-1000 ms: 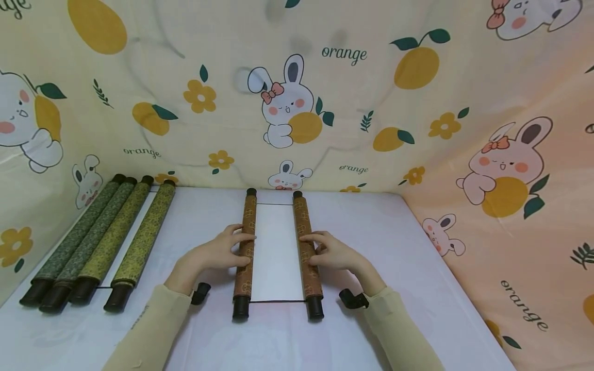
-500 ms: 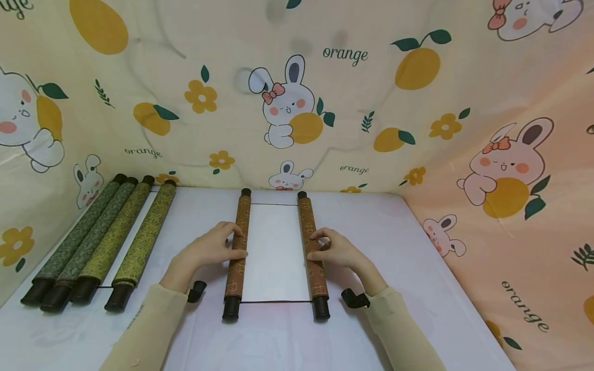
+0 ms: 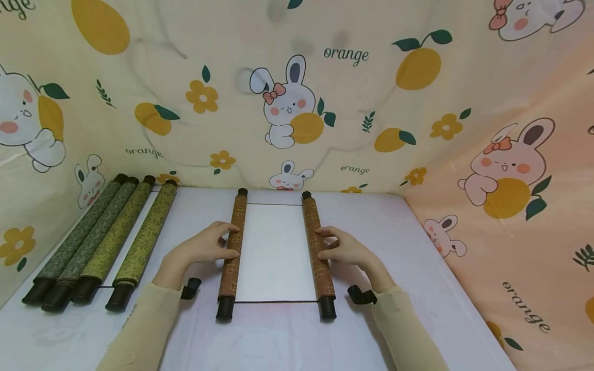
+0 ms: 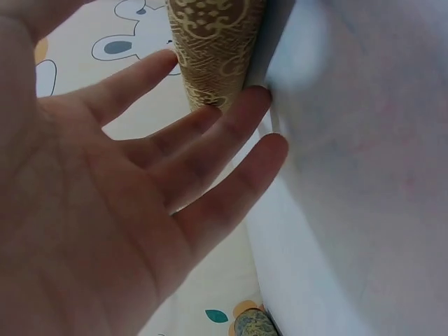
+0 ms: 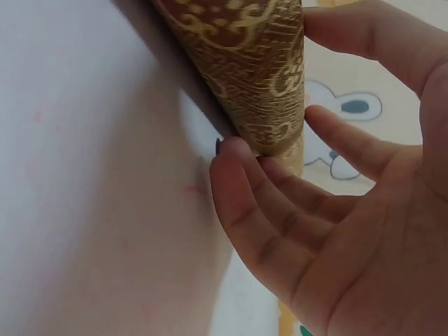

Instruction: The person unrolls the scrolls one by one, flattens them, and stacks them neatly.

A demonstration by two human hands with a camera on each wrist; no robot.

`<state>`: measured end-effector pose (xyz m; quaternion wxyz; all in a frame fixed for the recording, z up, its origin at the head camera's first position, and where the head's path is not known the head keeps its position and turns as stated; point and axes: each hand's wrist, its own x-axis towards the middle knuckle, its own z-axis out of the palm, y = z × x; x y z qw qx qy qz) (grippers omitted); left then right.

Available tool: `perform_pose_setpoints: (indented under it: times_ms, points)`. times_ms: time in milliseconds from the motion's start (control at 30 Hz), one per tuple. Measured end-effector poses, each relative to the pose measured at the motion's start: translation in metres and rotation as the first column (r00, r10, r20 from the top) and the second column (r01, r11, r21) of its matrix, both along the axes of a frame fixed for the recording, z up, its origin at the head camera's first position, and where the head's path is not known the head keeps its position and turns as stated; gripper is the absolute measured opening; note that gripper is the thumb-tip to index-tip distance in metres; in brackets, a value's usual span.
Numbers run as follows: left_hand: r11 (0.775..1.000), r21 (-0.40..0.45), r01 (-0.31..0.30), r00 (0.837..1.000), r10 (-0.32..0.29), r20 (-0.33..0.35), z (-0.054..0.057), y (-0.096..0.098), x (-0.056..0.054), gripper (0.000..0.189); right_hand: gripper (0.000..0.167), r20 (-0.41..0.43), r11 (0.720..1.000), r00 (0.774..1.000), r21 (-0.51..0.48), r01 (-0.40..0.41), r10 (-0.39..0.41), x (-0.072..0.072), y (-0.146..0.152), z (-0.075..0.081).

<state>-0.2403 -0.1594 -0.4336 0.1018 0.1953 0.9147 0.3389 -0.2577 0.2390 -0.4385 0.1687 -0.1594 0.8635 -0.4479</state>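
Observation:
In the head view a brown patterned scroll point(image 3: 278, 252) lies part unrolled at the middle of the table, its white sheet stretched between two rolls with black end knobs. My left hand point(image 3: 206, 245) holds the left roll point(image 3: 231, 275), index finger and thumb over its top, the other fingers low along its outer side in the left wrist view. On the right roll point(image 3: 323, 275) my right hand point(image 3: 345, 247) has a like hold, thumb and index on it. The right wrist view shows the remaining fingers at the roll's underside point(image 5: 262, 105), close to the white tabletop.
At the left of the white table point(image 3: 394, 221) lie a yellow-green scroll point(image 3: 146, 234), slightly unrolled, and grey-green rolls point(image 3: 81, 232) side by side, all with black knobs. A printed cloth point(image 3: 352, 103) with rabbits and oranges stands behind and at both sides.
The two brown rolls have moved apart, the left one leftward and the right one rightward, each with its hand. More of the white sheet shows between them.

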Motion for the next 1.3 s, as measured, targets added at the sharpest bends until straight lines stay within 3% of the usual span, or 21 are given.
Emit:
perform_pose_setpoints:
  times_ms: [200,300,433,733,967,1300]
  points:
    - [0.999,-0.026,0.023,0.999,-0.022,0.03,0.003,-0.001,0.001,0.078,0.083,-0.005,0.999,1.0,0.043,-0.027,0.027,-0.001,0.008,0.003]
    - [0.999,-0.032,0.004,1.0,-0.003,0.03,0.002,-0.001,0.001,0.076,0.083,-0.009,0.997,0.999,0.064,-0.03,0.031,-0.001,0.012,0.004]
    - [0.998,-0.039,-0.045,0.999,0.046,0.026,-0.001,0.002,-0.001,0.08,0.084,0.006,0.997,1.0,0.079,0.002,-0.002,-0.001,0.014,0.004]
    - [0.988,-0.075,-0.132,0.991,0.134,0.029,-0.004,0.006,-0.002,0.092,0.083,-0.046,0.99,0.991,0.068,0.128,-0.125,-0.004,0.001,-0.008]
    - [0.992,-0.048,-0.115,0.992,0.117,0.042,-0.004,-0.001,-0.003,0.088,0.079,0.004,0.991,0.991,0.005,0.135,-0.135,-0.006,0.009,-0.008]
    - [0.996,-0.069,-0.058,0.996,0.062,0.061,-0.002,-0.011,-0.003,0.092,0.088,-0.027,0.995,0.996,0.053,0.086,-0.084,-0.007,0.017,-0.004]
